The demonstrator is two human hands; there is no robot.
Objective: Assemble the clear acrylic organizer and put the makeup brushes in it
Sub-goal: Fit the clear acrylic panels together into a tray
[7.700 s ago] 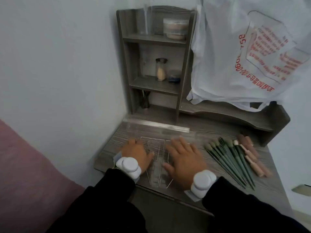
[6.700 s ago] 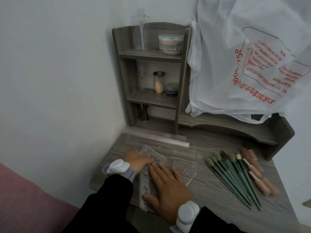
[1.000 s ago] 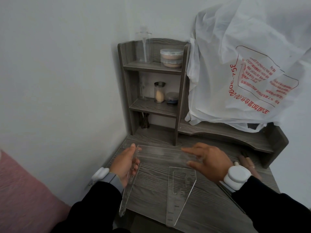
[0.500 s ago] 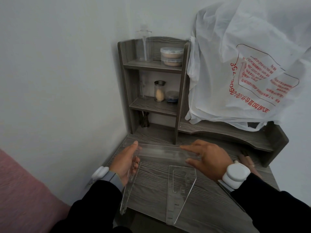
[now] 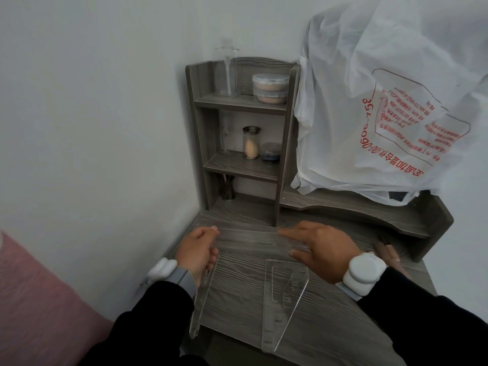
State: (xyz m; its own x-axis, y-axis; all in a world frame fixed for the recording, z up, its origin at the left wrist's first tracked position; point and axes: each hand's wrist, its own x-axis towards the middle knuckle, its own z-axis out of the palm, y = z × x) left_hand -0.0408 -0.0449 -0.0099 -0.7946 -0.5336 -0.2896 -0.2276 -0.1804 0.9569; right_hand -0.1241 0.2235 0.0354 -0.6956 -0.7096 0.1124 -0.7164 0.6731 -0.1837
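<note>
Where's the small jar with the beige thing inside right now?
Head view: the jar stands on the middle shelf of the grey shelf unit, just left of a small dark pot.

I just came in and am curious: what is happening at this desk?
A person works over the grey wood-grain desk. The left hand grips the left end of a long clear acrylic panel, where a clear side piece hangs down; the right hand pinches the panel further right, above a second clear side piece. The pink makeup brushes lie at the desk's right, not yet stored.
</note>
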